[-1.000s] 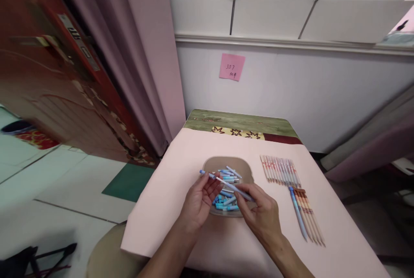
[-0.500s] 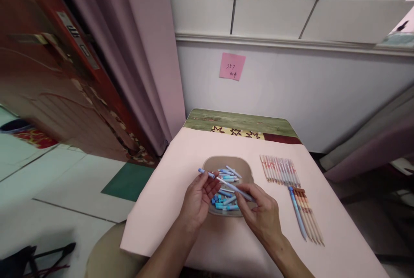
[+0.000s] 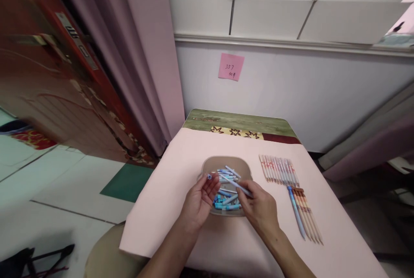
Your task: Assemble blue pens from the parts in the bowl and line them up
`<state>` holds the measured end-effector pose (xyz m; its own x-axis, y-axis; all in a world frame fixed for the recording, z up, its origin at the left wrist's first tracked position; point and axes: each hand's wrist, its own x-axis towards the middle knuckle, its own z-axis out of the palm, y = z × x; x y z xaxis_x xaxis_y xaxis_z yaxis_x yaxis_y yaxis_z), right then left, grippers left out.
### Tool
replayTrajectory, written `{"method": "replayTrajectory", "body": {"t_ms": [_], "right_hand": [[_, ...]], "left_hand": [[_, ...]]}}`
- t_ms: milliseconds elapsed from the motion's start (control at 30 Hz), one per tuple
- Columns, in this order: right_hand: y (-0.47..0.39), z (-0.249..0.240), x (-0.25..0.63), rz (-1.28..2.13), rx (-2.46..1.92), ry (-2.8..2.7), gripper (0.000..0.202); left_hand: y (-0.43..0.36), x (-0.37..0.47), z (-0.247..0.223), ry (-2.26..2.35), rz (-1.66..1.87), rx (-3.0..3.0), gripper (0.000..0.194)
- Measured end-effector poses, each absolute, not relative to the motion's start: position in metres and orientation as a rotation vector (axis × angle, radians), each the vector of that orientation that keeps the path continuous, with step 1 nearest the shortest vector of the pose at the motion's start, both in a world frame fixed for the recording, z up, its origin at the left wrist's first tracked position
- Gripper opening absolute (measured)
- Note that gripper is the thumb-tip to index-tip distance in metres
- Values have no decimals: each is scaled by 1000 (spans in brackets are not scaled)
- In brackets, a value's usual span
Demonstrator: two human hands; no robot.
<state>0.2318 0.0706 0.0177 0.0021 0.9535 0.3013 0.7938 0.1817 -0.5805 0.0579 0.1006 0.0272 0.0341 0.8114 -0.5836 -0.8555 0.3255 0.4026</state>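
**Both hands at the tray, a pen part in each**

Your left hand [image 3: 199,200] sits at the near left edge of the shallow, rounded beige plastic tray [image 3: 210,164], palm turned up toward you. Its fingertips pinch a small blue pen cap [image 3: 209,176], which stands just above the tray's left rim. Your right hand [image 3: 260,209] is at the near right of the tray, and its thumb and fingers are closed on a thin pale-blue pen barrel [image 3: 236,185]. The barrel slants up and to the left over the tray, with its far tip pointing toward the cap. The tip and the cap are close but apart.

Inside the tray lies a loose heap of light-blue pen pieces [image 3: 226,200], short caps and longer barrels jumbled together.

To the right of the tray, a row of pale pens with pink markings [image 3: 278,169] lies side by side on the pink table cover [image 3: 168,209]. Just nearer you sits a second group, orange-and-brown striped pens [image 3: 307,215], with a single blue pen [image 3: 296,211] on its left edge.

Beyond the cover's far edge shows a strip of green table with a yellow leaf-patterned band [image 3: 236,132]. On the white wall behind it hangs a pink sticky note [image 3: 230,66] bearing handwriting.
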Motion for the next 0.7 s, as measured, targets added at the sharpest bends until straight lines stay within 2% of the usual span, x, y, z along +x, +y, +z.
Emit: {"method": "replayTrajectory", "body": {"t_ms": [300,433,500,633,700], "right_hand": [[97,-4,207,254,-1953,-2264,18],[99,-2,209,372,-1801,-2131,17],[96,2,209,627,-1607,-1903,21],[89,12,202,1519,-1256,-1157,37],[86,15,197,1767,-1105,-827,40]], "left_hand": [[95,57,34,863,1226,-39,17],[92,55,32,889,1231,52,16],[92,57,30,910,1278,178,21],[90,65,31,1011,1398,534,41],[88,69,32,1056,1407,699,47]]}}
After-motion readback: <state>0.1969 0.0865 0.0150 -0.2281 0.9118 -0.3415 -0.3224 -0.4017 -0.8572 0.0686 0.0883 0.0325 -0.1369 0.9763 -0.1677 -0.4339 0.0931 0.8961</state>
